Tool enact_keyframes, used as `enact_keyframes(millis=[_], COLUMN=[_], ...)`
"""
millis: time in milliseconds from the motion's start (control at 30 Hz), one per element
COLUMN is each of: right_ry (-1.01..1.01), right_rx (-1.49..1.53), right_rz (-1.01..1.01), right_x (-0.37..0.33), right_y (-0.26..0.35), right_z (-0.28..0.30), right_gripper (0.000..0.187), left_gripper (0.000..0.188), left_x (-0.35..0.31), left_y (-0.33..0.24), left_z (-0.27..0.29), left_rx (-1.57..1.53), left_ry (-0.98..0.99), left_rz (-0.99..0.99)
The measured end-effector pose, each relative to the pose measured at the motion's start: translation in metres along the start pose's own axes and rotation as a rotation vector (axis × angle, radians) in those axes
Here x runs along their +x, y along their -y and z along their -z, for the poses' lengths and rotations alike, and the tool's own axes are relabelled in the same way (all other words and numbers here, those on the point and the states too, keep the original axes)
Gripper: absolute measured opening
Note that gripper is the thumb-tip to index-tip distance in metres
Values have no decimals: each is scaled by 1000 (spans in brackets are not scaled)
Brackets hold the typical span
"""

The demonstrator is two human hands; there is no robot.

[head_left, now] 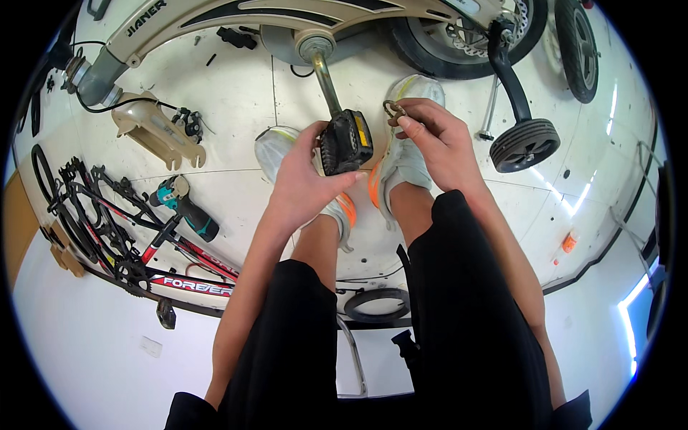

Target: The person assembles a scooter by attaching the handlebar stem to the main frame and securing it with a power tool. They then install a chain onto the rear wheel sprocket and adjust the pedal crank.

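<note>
Left grip [304, 183] clasping black pedal [346, 142], right grip [433, 140] pinching small metal part [393, 110], training wheel [524, 145] beside, drill [185, 206] left.

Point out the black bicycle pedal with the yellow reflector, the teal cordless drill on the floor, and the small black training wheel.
black bicycle pedal with yellow reflector [346, 143], head view, on its black body.
teal cordless drill [188, 208], head view, on its handle.
small black training wheel [525, 145], head view, on its tyre.
</note>
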State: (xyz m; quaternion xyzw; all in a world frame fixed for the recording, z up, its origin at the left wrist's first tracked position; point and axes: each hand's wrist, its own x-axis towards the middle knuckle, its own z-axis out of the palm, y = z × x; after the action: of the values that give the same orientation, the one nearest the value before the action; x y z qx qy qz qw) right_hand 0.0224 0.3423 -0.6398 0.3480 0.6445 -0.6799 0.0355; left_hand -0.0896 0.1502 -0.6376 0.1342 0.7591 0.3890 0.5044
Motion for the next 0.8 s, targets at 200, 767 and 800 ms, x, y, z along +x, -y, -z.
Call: enact_keyframes(millis=[200,767,800], right_ry=[44,45,35], right_rx=[265,-65,-37], right_rz=[-168,14,-6], right_x=[4,23,22], right_y=[-2,16,15], right_z=[5,6,0], right_gripper=[25,13,12], left_gripper=[82,85,85], left_x=[5,15,11], left_y=[-21,-14,-7], left_z=[1,2,4], left_rx=[92,79,101], left_ry=[11,76,54], left_rz=[58,42,14])
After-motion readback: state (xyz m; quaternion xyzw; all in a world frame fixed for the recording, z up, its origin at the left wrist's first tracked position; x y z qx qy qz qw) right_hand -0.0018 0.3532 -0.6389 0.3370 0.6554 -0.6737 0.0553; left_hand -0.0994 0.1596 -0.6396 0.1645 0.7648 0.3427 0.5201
